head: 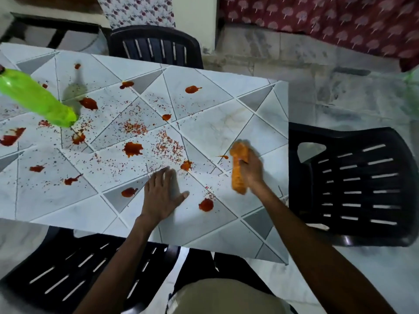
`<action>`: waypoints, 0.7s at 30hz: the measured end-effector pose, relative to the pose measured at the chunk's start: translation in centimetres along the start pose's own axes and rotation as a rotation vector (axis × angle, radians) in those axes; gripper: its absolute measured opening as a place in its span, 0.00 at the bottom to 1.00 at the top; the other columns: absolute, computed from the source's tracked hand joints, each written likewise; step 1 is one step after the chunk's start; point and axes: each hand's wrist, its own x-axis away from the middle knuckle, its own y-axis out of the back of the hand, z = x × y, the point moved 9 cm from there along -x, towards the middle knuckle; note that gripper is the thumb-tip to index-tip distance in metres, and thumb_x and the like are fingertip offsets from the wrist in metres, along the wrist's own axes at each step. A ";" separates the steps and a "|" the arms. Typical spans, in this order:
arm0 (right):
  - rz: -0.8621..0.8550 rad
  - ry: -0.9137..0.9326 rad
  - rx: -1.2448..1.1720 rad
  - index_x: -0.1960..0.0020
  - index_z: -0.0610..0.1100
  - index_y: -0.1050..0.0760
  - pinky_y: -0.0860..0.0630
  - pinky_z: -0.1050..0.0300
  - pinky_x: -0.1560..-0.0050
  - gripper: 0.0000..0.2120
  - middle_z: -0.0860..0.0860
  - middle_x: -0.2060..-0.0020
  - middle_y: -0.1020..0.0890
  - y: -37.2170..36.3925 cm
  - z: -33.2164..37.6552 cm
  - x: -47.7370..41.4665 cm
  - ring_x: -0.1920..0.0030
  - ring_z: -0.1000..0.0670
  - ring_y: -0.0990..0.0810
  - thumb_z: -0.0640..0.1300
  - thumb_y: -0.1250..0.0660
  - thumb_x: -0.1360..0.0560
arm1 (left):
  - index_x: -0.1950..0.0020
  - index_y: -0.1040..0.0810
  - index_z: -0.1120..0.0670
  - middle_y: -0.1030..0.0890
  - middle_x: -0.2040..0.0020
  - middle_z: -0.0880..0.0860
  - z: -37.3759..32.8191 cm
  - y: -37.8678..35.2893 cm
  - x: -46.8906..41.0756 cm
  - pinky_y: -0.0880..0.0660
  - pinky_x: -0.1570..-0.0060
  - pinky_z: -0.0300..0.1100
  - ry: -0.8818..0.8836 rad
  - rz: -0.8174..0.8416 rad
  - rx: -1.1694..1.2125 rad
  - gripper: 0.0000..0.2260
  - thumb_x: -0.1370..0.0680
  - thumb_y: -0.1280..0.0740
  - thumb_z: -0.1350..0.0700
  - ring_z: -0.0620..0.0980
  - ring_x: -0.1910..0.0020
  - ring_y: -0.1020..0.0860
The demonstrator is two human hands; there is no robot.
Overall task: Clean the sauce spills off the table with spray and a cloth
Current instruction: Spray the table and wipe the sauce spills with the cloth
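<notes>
- The desk has a white and grey top with lines that make triangles.
- Red sauce spots lie all over the desk, big blobs and small ones. Most are on the left and in the middle.
- Tiny red specks are scattered between the blobs.
- The left hand lies flat on the desk near the front edge. Its fingers are straight and spread, and it holds nothing.
- One sauce blob is just to the right of this hand, and another is just to its left.
- The right hand has its fingers curled round an orange cloth. The cloth is bunched into a long roll.
- The cloth is over the right part of the desk. It is blurry, so I cannot tell if it touches the top.
- A small streak of sauce is just beside the cloth, on its left.
- A green bottle stands on the far left of the desk, well apart from both hands. Its top is at the edge of the picture.
- Black chairs stand round the desk: one on the right, one at the far side and one at the near side.
</notes>
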 end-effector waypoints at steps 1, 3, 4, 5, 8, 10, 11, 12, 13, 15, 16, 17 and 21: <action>0.040 0.018 -0.018 0.32 0.45 0.25 0.23 0.52 0.48 0.16 0.48 0.47 0.19 -2.5 1.3 0.2 0.50 0.48 0.21 0.38 0.38 0.19 | 0.24 0.37 0.55 0.34 0.25 0.59 0.5 0.0 0.6 0.33 0.33 0.62 0.007 0.007 -0.006 0.43 0.28 0.42 0.26 0.61 0.27 0.35; 0.128 0.054 -0.041 0.34 0.44 0.24 0.21 0.51 0.51 0.15 0.46 0.46 0.18 -7.3 3.7 0.9 0.50 0.46 0.20 0.36 0.38 0.19 | 0.24 0.36 0.54 0.34 0.25 0.58 1.3 -0.1 1.3 0.34 0.32 0.61 0.009 0.016 -0.011 0.42 0.28 0.41 0.27 0.61 0.27 0.35; 0.171 0.077 -0.030 0.35 0.44 0.24 0.23 0.54 0.55 0.15 0.45 0.49 0.18 -9.8 4.9 1.3 0.51 0.46 0.20 0.36 0.39 0.19 | 0.25 0.36 0.53 0.34 0.25 0.57 2.0 -0.1 1.5 0.33 0.33 0.61 0.011 0.018 -0.020 0.40 0.28 0.40 0.28 0.60 0.27 0.35; 0.217 0.097 -0.026 0.35 0.44 0.24 0.24 0.55 0.55 0.14 0.46 0.50 0.18 -12.0 5.7 1.8 0.51 0.46 0.20 0.36 0.39 0.19 | 0.26 0.35 0.52 0.34 0.25 0.56 2.5 -0.2 1.7 0.33 0.33 0.60 0.010 0.025 -0.031 0.39 0.28 0.40 0.28 0.60 0.28 0.35; 0.356 0.106 -0.022 0.32 0.44 0.25 0.25 0.53 0.44 0.17 0.43 0.41 0.18 -17.6 8.1 3.5 0.41 0.42 0.21 0.37 0.37 0.20 | 0.26 0.34 0.52 0.33 0.26 0.55 4.1 -0.4 2.0 0.34 0.34 0.59 -0.011 0.030 -0.049 0.38 0.29 0.38 0.29 0.59 0.29 0.34; 0.422 0.108 -0.041 0.30 0.44 0.26 0.26 0.52 0.39 0.19 0.42 0.38 0.19 -20.0 9.0 4.4 0.38 0.41 0.22 0.37 0.37 0.20 | 0.26 0.33 0.53 0.31 0.28 0.56 4.9 -0.4 2.1 0.33 0.36 0.59 -0.024 0.019 -0.051 0.39 0.29 0.37 0.30 0.60 0.31 0.32; 0.440 0.110 -0.051 0.29 0.44 0.26 0.25 0.50 0.37 0.19 0.42 0.37 0.19 -20.7 9.0 4.8 0.37 0.41 0.22 0.37 0.37 0.20 | 0.27 0.33 0.55 0.30 0.29 0.57 5.3 -0.5 2.2 0.32 0.37 0.59 -0.029 0.012 -0.053 0.39 0.29 0.38 0.30 0.61 0.32 0.31; 0.442 0.113 -0.064 0.29 0.45 0.26 0.24 0.47 0.36 0.20 0.43 0.37 0.19 -20.8 9.0 5.0 0.37 0.41 0.21 0.38 0.37 0.20 | 0.27 0.32 0.55 0.30 0.29 0.57 5.5 -0.4 2.3 0.32 0.38 0.59 -0.037 -0.001 -0.053 0.40 0.29 0.38 0.30 0.61 0.33 0.31; 0.433 0.121 -0.075 0.29 0.46 0.26 0.24 0.44 0.35 0.20 0.44 0.37 0.19 -20.6 8.8 5.3 0.37 0.41 0.21 0.39 0.36 0.20 | 0.27 0.32 0.56 0.29 0.30 0.58 5.7 -0.3 2.4 0.31 0.39 0.59 -0.047 -0.011 -0.050 0.39 0.29 0.38 0.30 0.62 0.33 0.31; 0.378 0.136 -0.103 0.28 0.48 0.26 0.24 0.43 0.34 0.20 0.46 0.37 0.18 -18.5 8.1 5.7 0.37 0.44 0.20 0.40 0.34 0.20 | 0.27 0.32 0.55 0.30 0.29 0.58 5.8 -0.1 2.6 0.31 0.39 0.59 -0.071 -0.024 -0.043 0.38 0.29 0.36 0.31 0.62 0.33 0.31; 0.332 0.142 -0.116 0.29 0.47 0.26 0.24 0.42 0.34 0.20 0.47 0.37 0.19 -16.7 7.8 6.2 0.37 0.45 0.20 0.40 0.33 0.20 | 0.27 0.32 0.54 0.30 0.29 0.57 5.8 0.0 2.7 0.31 0.39 0.59 -0.083 -0.020 -0.038 0.38 0.30 0.34 0.32 0.62 0.33 0.31; 0.289 0.155 -0.153 0.30 0.46 0.25 0.23 0.43 0.35 0.19 0.47 0.37 0.19 -14.6 7.7 7.0 0.37 0.45 0.20 0.41 0.33 0.20 | 0.27 0.32 0.54 0.30 0.29 0.58 5.7 0.1 2.7 0.31 0.39 0.59 -0.091 -0.014 -0.036 0.38 0.30 0.33 0.33 0.62 0.32 0.31; 0.114 0.136 -0.250 0.36 0.44 0.24 0.22 0.57 0.42 0.14 0.50 0.44 0.18 -6.2 5.8 10.2 0.48 0.56 0.18 0.38 0.32 0.21 | 0.27 0.34 0.54 0.31 0.28 0.58 5.4 0.7 3.0 0.32 0.38 0.60 -0.120 0.009 -0.006 0.39 0.31 0.28 0.37 0.63 0.31 0.32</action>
